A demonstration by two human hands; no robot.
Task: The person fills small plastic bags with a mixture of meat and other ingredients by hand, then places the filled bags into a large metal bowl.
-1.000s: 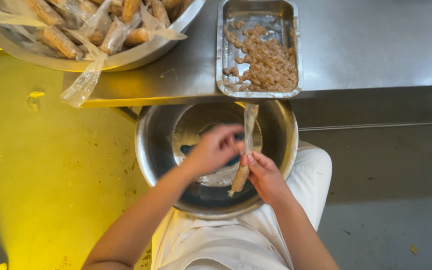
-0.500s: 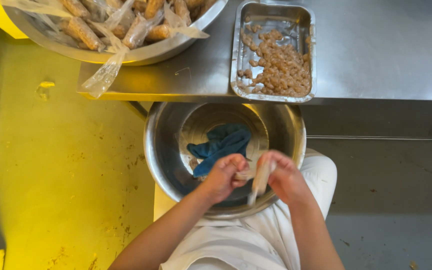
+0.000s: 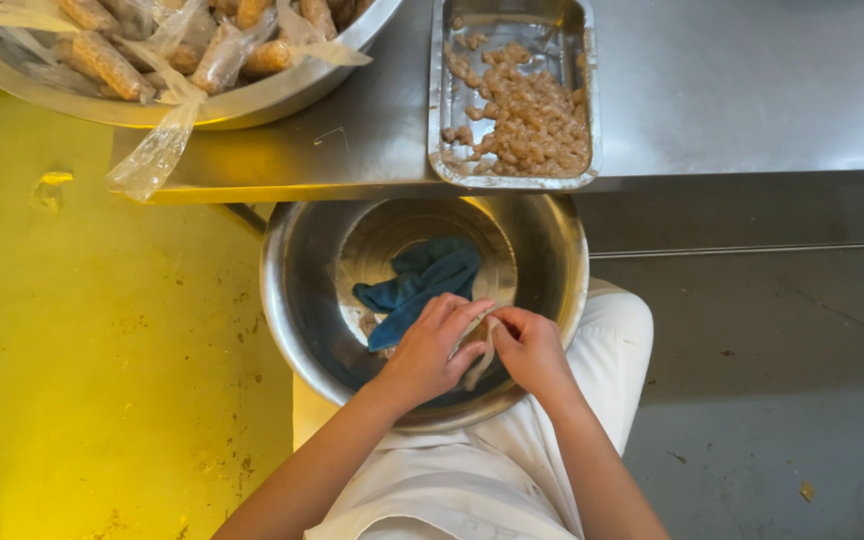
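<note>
My left hand (image 3: 432, 350) and my right hand (image 3: 532, 350) meet over a round steel bowl (image 3: 292, 300) resting on my lap. Both hands pinch a small pale plastic-wrapped piece (image 3: 480, 358) between their fingertips. A crumpled blue cloth (image 3: 417, 285) lies in the bottom of the bowl, just beyond my left hand. What is inside the wrapper is mostly hidden by my fingers.
A steel counter (image 3: 752, 90) runs across the top. On it stand a rectangular metal tray (image 3: 442, 90) with small brownish lumps and a large bowl (image 3: 252, 100) of several plastic-wrapped sticks. Yellow floor lies at left, grey floor at right.
The long wrapped piece held upright earlier has come down between my hands. My hands have drawn together low in the bowl, uncovering the blue cloth.
</note>
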